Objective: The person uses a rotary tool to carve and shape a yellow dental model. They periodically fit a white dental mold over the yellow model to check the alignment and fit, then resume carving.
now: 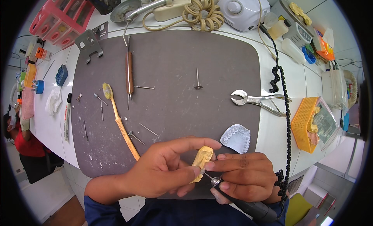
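My left hand [159, 167] holds a yellow plaster dental cast [203, 158] between thumb and fingers, above the near edge of the grey mat. In my right hand [248, 175] is a black rotary handpiece [248, 207], gripped like a pen. Its metal tip [210, 176] meets the lower part of the cast, or comes very close; I cannot tell which. Right fingertips also rest at the cast's side. A white dental cast [236, 138] with a row of teeth lies on the mat just beyond my right hand.
The grey mat [175, 70] carries a toothbrush [120, 123], a wooden-handled tool [129, 70], several burs, an upright-looking disc bur [197, 80] and pliers [256, 99]. A black coiled cord [288, 136] hangs along the right. A yellow basket [305, 125] stands beyond it. Another person [29, 148] is far left.
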Demonstrator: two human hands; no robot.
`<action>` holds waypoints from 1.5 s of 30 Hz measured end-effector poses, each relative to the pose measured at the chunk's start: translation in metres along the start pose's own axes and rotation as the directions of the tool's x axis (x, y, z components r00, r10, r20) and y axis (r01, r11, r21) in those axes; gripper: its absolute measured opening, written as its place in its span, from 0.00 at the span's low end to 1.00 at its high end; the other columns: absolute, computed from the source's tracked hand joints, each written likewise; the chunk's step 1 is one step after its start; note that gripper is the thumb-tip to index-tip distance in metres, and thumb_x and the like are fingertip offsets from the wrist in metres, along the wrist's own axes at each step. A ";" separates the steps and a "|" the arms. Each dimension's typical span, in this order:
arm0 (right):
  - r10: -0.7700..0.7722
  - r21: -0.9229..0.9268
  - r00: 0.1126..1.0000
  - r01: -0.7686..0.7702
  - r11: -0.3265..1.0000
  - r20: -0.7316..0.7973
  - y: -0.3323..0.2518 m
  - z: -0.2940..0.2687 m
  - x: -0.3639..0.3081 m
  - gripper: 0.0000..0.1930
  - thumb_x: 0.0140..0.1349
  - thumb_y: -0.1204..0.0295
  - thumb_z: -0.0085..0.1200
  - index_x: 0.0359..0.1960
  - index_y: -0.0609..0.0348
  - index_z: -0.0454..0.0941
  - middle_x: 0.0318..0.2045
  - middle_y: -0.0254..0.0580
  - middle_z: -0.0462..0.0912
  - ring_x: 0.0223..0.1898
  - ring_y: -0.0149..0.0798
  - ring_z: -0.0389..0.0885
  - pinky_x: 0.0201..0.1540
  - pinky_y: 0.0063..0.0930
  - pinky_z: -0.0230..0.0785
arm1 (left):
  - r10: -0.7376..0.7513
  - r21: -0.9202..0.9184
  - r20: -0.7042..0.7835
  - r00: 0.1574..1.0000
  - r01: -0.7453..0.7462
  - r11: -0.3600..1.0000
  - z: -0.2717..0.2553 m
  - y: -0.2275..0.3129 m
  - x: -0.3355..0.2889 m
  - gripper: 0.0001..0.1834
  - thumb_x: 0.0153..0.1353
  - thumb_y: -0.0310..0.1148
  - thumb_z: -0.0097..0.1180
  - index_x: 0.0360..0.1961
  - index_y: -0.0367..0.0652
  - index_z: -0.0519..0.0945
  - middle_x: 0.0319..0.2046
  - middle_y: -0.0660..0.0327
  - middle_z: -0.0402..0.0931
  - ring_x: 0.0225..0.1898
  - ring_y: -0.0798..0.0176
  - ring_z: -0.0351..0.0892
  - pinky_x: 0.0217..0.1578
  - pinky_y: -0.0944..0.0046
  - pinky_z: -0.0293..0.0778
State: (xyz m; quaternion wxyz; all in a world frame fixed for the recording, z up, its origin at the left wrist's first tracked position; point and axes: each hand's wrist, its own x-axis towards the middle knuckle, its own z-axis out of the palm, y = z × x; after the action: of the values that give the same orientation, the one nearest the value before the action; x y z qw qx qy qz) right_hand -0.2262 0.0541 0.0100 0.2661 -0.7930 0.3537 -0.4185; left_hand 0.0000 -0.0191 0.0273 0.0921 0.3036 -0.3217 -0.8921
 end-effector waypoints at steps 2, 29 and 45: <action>-0.006 0.002 1.000 0.006 1.000 0.003 0.000 0.000 0.000 0.15 0.52 0.71 0.73 0.32 0.54 0.74 0.28 0.40 0.86 0.43 0.46 0.89 0.46 0.40 0.85 | 0.000 0.000 0.005 1.000 0.000 1.000 -0.001 0.000 0.000 0.26 0.68 0.20 0.50 0.66 0.30 0.64 0.30 0.63 0.76 0.22 0.76 0.74 0.20 0.78 0.64; -0.027 0.002 0.999 0.026 1.000 0.031 0.000 -0.002 0.001 0.15 0.53 0.70 0.72 0.32 0.56 0.74 0.28 0.41 0.86 0.44 0.47 0.88 0.47 0.41 0.85 | -0.004 -0.018 0.005 1.000 0.004 1.000 -0.001 -0.001 0.000 0.26 0.68 0.21 0.50 0.66 0.29 0.64 0.33 0.61 0.77 0.22 0.76 0.74 0.19 0.78 0.64; -0.075 0.066 0.993 0.081 0.995 -0.091 0.001 0.004 0.000 0.09 0.53 0.80 0.66 0.31 0.62 0.75 0.24 0.39 0.81 0.44 0.50 0.88 0.46 0.39 0.85 | 0.094 0.056 0.016 0.995 -0.095 0.994 0.000 -0.006 -0.001 0.27 0.67 0.20 0.50 0.67 0.37 0.65 0.45 0.57 0.73 0.24 0.76 0.75 0.22 0.76 0.70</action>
State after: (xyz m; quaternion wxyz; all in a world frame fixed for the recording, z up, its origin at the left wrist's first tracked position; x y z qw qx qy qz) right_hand -0.2233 0.0543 0.0070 0.2609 -0.7773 0.3190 -0.4754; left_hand 0.0008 -0.0144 0.0235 0.1234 0.2846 -0.3613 -0.8793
